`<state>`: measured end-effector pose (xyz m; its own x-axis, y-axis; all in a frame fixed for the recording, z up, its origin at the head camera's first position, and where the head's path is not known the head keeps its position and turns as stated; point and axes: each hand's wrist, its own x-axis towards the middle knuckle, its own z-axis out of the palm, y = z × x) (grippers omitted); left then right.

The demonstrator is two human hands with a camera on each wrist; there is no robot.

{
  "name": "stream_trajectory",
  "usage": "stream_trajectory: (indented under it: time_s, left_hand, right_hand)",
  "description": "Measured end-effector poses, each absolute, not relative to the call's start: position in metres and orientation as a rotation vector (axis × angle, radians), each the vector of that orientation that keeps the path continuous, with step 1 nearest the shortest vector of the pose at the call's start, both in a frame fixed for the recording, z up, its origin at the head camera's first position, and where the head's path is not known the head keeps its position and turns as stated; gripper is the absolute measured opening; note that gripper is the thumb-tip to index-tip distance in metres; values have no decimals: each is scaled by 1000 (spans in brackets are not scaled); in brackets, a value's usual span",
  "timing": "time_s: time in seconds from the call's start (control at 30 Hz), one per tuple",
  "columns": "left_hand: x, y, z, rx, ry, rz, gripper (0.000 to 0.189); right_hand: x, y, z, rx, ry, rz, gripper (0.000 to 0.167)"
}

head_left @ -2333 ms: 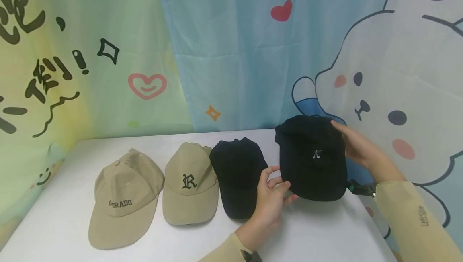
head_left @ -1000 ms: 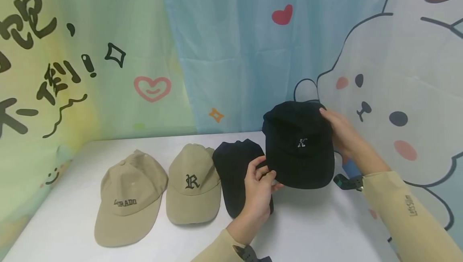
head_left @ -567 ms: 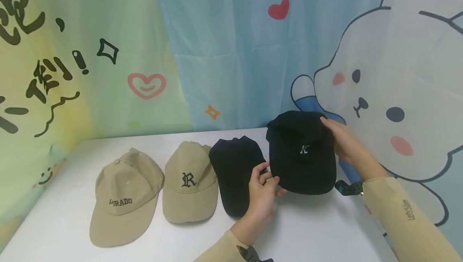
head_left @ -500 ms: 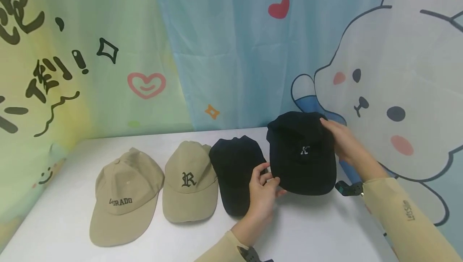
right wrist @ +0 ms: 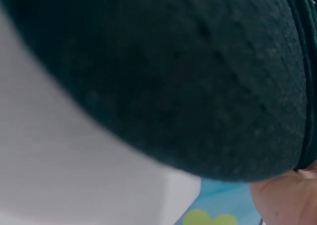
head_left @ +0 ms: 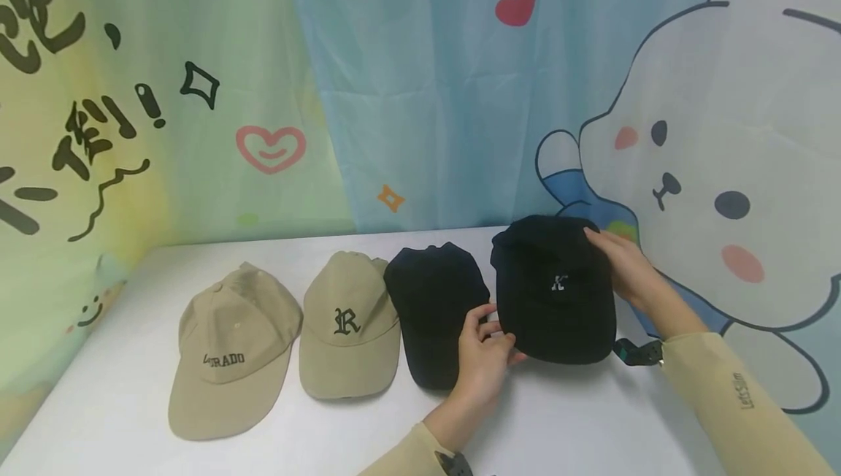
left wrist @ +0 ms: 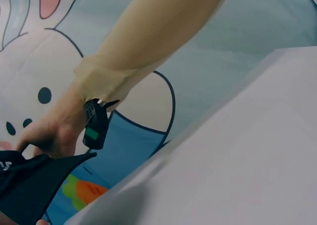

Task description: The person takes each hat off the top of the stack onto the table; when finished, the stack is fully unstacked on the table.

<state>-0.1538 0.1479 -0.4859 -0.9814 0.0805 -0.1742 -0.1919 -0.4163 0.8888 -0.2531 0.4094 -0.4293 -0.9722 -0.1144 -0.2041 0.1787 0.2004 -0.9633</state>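
Note:
A black baseball cap (head_left: 555, 315) with a small white letter on its front is held up by both hands at the right of the table. The left hand (head_left: 482, 359) pinches the left edge of its brim between thumb and fingers. On the crown's right side the right hand (head_left: 627, 268) grips with the thumb in front, its fingers hidden behind. The left wrist view shows the cap's brim (left wrist: 44, 183) tilted, with the right hand (left wrist: 57, 133) behind it. Its dark fabric (right wrist: 173, 86) fills most of the right wrist view.
Left of the held cap, a second black cap (head_left: 430, 301), a khaki cap with an R (head_left: 348, 330) and a beige lettered cap (head_left: 236, 337) lie in a row on the white table (head_left: 315, 439). A printed curtain (head_left: 420, 96) hangs behind the table.
The held cap moves left and up from 2.3 to 1.0 seconds ago, then down closer to the table. Both hands keep their hold. The head view also shifts slightly; the other caps stay in place.

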Motion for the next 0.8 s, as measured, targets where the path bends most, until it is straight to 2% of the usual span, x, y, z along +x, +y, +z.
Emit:
stream_trajectory:
  time_s: [0.3,0.57,0.8]
  left_hand:
    - [-155,151,-496,-124,1717,2428,56]
    - [-150,148,-499,67,2308,1959,76]
    - [-143,150,-494,164,2367,1790,82]
  right_hand:
    - [-254,409,-440,128,2237,-1837,94]
    - [-254,411,-447,147,2263,-1771,94]
    - [-253,409,-454,136,2287,-1744,95]
